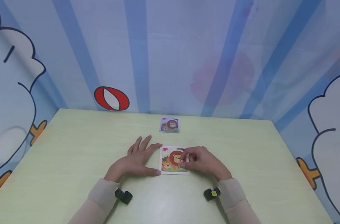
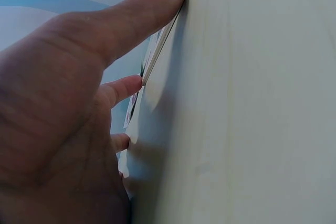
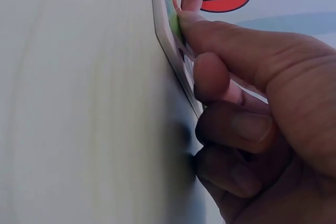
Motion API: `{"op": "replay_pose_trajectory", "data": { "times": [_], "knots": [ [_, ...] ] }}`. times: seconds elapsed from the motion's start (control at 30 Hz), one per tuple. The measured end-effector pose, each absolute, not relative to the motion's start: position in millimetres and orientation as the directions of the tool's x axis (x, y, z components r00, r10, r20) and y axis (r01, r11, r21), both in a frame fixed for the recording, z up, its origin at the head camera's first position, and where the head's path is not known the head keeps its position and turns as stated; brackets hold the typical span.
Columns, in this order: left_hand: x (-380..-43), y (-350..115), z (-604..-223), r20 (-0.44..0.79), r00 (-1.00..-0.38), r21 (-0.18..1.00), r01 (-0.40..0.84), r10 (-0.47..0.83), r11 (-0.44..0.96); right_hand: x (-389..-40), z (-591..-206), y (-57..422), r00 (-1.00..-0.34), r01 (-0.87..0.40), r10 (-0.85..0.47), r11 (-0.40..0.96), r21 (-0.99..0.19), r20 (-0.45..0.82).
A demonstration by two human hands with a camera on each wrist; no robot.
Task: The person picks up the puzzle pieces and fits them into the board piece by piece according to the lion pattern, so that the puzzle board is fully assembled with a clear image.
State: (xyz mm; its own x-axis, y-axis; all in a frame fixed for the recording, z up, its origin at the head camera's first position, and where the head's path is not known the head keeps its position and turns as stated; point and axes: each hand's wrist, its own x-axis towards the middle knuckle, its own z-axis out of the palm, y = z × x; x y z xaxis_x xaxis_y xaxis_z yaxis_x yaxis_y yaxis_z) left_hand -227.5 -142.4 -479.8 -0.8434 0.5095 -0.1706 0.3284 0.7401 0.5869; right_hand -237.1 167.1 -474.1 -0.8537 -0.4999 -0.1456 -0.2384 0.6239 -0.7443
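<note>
A square jigsaw puzzle (image 1: 170, 161) with a lion picture and a white frame lies flat on the table. My left hand (image 1: 137, 160) is spread at its left side, index fingertip at the upper corner and thumb at the lower one. In the left wrist view the thumb (image 2: 142, 17) rests along the frame's edge. My right hand (image 1: 202, 160) reaches over the right part, pinching a small puzzle piece between thumb and index finger at the picture's surface; the fingers largely hide it. The right wrist view shows the thumb (image 3: 220, 38) against the picture and the other fingers curled.
Behind the puzzle lies a smaller card (image 1: 170, 125) with a matching lion picture. The pale table (image 1: 74, 165) ends at a blue striped backdrop (image 1: 172, 56) with cartoon drawings on the back and both sides.
</note>
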Motion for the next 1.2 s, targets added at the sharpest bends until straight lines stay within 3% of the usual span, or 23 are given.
{"op": "replay_pose_trajectory", "data": {
  "times": [0.67,1.2],
  "knots": [
    [-227,-142,-480,-0.18,-0.846,0.586,0.317,0.501,0.746,-239,-477,172,-0.851,-0.232,-0.503,0.615,-0.754,-0.149],
    [-229,-142,-483,-0.185,-0.849,0.585,0.309,0.494,0.75,-242,-476,178,-0.806,-0.217,-0.558,0.588,-0.779,-0.197]
  ]
}}
